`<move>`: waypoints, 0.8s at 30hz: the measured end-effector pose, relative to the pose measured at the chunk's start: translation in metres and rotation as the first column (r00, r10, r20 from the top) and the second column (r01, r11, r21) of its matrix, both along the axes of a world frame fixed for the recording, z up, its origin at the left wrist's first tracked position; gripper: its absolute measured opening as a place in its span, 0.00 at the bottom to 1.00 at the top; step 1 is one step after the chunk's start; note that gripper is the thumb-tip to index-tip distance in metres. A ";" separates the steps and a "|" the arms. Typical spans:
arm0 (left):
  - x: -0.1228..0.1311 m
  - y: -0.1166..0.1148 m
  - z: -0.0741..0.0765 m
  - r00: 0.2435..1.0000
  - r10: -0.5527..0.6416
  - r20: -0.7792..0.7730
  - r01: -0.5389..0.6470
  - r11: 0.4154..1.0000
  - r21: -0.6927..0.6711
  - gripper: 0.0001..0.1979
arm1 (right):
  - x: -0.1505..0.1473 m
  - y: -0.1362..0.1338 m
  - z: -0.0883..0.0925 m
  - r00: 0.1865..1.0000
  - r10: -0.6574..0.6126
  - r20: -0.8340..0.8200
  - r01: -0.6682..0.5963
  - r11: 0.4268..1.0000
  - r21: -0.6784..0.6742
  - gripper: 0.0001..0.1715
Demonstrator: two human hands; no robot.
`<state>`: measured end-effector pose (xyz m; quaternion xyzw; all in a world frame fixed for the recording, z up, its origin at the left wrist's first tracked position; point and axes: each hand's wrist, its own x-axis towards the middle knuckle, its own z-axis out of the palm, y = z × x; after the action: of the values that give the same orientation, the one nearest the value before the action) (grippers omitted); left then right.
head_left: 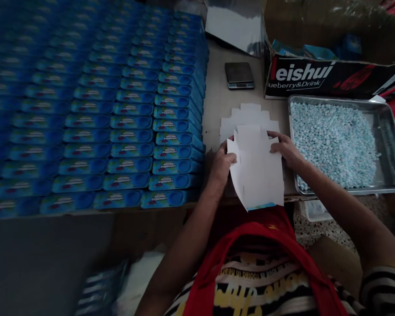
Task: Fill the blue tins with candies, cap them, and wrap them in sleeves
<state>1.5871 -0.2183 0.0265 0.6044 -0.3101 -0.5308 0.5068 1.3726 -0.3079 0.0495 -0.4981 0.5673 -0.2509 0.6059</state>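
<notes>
A partly folded cardboard box blank (260,169), white on the side facing me, is held between both hands near the table's front edge. My left hand (222,164) pinches its left flap, thumb on top. On the opposite side my right hand (285,149) grips the upper right corner flap. A strip of blue print shows along the blank's lower edge. Beneath and beyond it lies another flat white blank (250,115) with stepped edges, partly covered.
Rows of blue boxes (173,138) fill the left. On the right stands a metal tray (386,145) of pale blue pellets (335,140). Farther back are a small scale (239,75), a black printed carton (335,79) with blue packs, and a shiny sheet (235,26).
</notes>
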 end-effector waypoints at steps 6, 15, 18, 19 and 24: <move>-0.014 0.040 0.009 0.964 -0.019 -0.267 0.005 0.999 -0.051 0.47 | -0.005 0.076 -0.004 0.935 -0.002 -0.354 -0.140 0.916 -0.375 0.44; -0.022 0.061 0.029 0.969 -0.236 0.074 0.245 0.957 -0.154 0.42 | 0.007 0.118 0.010 0.623 0.077 -0.778 -0.566 0.732 -0.381 0.34; -0.008 0.051 0.018 0.975 -0.219 0.044 0.220 0.975 -0.023 0.40 | -0.008 0.107 0.009 0.714 0.141 -0.686 -0.535 0.742 -0.404 0.30; -0.006 0.051 0.015 0.976 -0.217 0.029 0.217 0.976 -0.013 0.39 | -0.012 0.104 0.008 0.730 0.149 -0.667 -0.534 0.734 -0.420 0.28; -0.009 0.068 0.012 0.973 -0.180 0.145 0.196 0.974 -0.111 0.34 | -0.013 0.100 0.006 0.726 0.190 -0.660 -0.562 0.718 -0.411 0.22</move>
<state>1.5782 -0.1506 0.0385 0.5738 -0.4318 -0.5143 0.4688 1.3597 -0.2081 0.0558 -0.8205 0.4956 -0.1147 0.2606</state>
